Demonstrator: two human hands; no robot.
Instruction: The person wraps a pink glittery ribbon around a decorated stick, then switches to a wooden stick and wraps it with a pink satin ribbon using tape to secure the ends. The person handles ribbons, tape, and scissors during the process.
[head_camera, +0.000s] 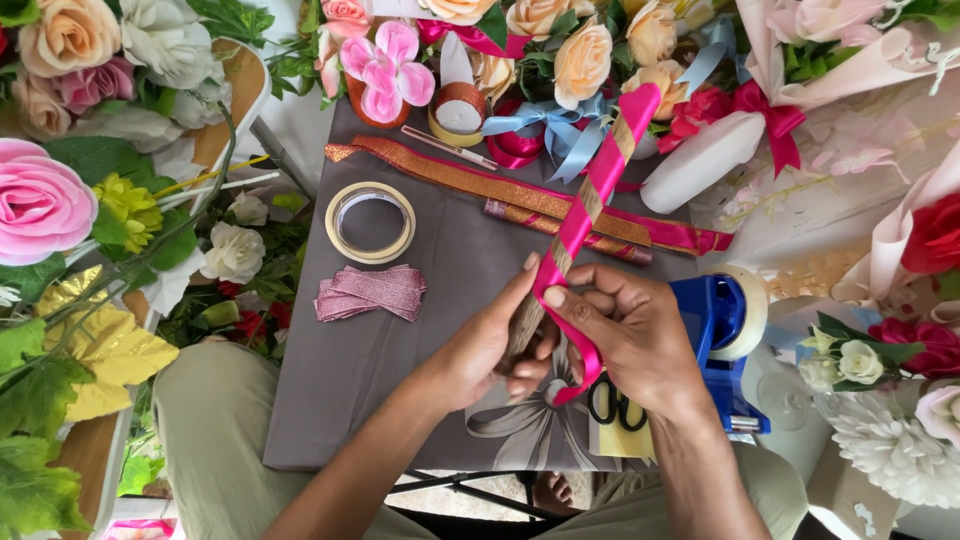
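Your left hand (480, 345) has a closed grip on the stick (585, 205) base, over the bench (330, 360). Right hand (630, 335) pinches the pink ribbon (580, 220) vs the wood. Keep tension, overlap each turn evenly, & rotate w/ the left.

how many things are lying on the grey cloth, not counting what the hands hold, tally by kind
Tape rolls: 2, a plain tape ring and a glitter tape roll
Loose ribbon strips: 2, an orange glitter ribbon and a striped ribbon
Folded pink glitter bow: 1
Pen: 1
Scissors: 1
Total: 7
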